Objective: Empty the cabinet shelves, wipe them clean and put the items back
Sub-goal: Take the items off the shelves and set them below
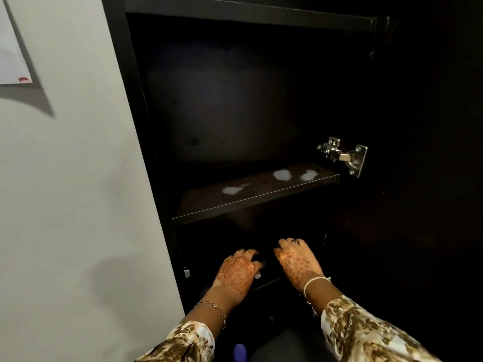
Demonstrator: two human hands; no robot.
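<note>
Head camera looks down, close, into cabinet (133, 74).

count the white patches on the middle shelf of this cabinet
3: a left patch toward the front of the shelf, a centre patch further back, and a right patch nearest the hinge. The dark rear may hide fainter ones.

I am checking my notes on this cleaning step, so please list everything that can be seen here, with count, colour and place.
cabinet: one, black, open, centre and right
upper shelf: one, black, top
middle shelf: one, black, centre
white patches: three, white, on the middle shelf
hinge: one, silver, right, above the middle shelf
small metal piece: one, silver, lower left cabinet edge
wall: one, pale grey, left
paper: one, white with a red mark, on the wall, top left
blue object: one, blue, bottom edge, unclear
left hand: one, henna-patterned, below the middle shelf
right hand: one, henna-patterned, beside it
</note>
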